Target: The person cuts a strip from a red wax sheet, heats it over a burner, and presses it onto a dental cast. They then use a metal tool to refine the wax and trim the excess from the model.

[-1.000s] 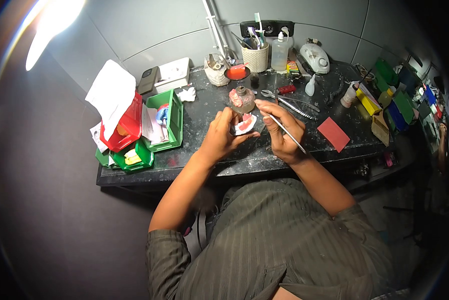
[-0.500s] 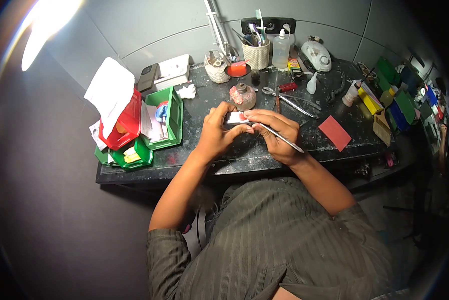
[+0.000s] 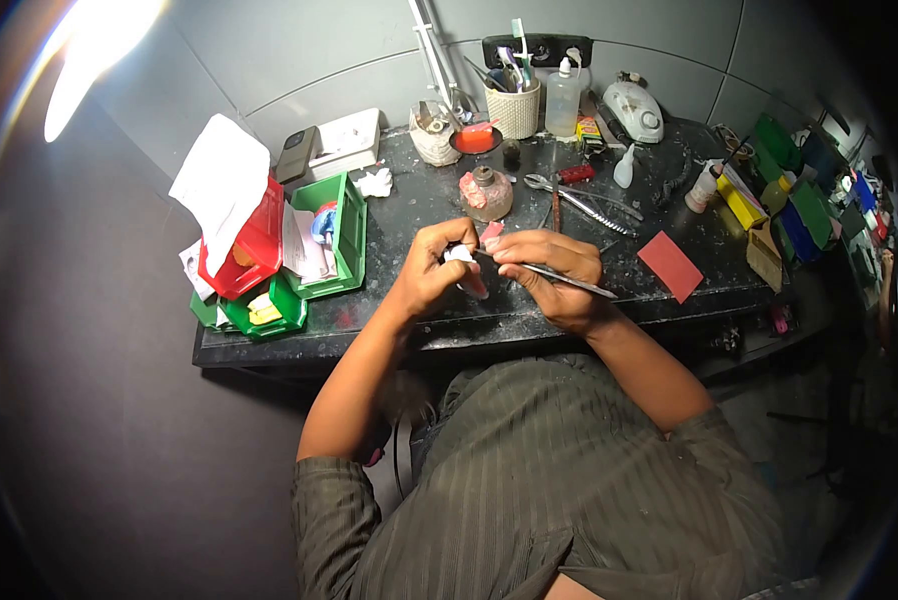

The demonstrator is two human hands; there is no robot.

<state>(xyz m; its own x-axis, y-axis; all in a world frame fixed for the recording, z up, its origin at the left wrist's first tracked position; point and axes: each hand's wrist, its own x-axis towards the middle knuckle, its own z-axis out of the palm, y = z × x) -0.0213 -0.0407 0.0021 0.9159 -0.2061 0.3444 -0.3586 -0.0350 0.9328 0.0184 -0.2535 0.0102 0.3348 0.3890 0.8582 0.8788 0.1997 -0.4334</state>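
My left hand (image 3: 429, 272) is closed round a small white and pink piece (image 3: 472, 280), whose pink part sticks out below the fingers. Between the fingers of my right hand (image 3: 552, 272) is a thin metal tool (image 3: 569, 279), its tip close to the white part of the piece. A small pink scrap (image 3: 491, 231) shows just above my right fingertips; whether they touch it is unclear. Beyond both hands stands a round glass burner (image 3: 486, 196) with pink material on its side.
Green and red bins (image 3: 349, 240) with papers stand at the left. Metal pliers (image 3: 594, 212) and a pink sheet (image 3: 670, 266) lie on the dark table (image 3: 409, 335) at the right. A woven cup (image 3: 513, 110), bottles and a white device (image 3: 633, 110) stand behind.
The white and pink piece has turned and tilted downward in my left hand. My right hand has shifted slightly right, and the pink scrap now shows above its fingertips.
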